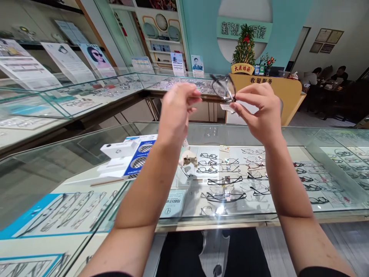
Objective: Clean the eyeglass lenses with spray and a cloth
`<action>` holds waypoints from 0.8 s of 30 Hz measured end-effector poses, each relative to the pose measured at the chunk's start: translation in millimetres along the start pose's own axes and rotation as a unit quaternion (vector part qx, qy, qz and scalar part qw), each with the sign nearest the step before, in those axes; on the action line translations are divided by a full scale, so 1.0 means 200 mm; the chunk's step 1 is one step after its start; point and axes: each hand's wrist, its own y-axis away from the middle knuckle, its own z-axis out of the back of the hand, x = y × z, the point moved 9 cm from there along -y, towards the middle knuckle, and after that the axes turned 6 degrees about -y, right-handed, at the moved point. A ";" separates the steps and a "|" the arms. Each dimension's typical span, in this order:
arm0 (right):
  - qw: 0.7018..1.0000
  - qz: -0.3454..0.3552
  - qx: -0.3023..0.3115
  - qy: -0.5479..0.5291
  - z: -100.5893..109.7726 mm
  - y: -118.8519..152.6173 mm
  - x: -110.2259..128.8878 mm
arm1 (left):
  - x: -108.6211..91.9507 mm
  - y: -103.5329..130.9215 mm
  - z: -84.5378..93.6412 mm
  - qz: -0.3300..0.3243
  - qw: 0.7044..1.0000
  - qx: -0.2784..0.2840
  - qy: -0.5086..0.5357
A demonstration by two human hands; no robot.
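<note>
My right hand (258,109) pinches a pair of eyeglasses (225,89) between thumb and fingertips, raised above the glass counter. The glasses have a dark, thin frame and clear lenses, and a small white tag (227,108) hangs beside the fingertips. To the left of the glasses, and apart from them, is my left hand (177,109). It is slightly blurred, its fingers half curled with a gap between them, and nothing shows in it. Beneath both hands, rows of eyeglasses (225,180) lie in the glass display case (201,221).
A blue-and-white box (138,159) and white stand (118,154) are on the left. Beyond the case runs another glass counter (109,90) with leaflets (98,61). A wooden cashier desk (288,98) bears a plant (243,46). People (340,75) sit far right.
</note>
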 end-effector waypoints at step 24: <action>0.779 -0.251 0.529 0.225 -0.68 0.39 -0.41 | -0.53 0.22 -0.03 -0.240 0.970 0.027 0.034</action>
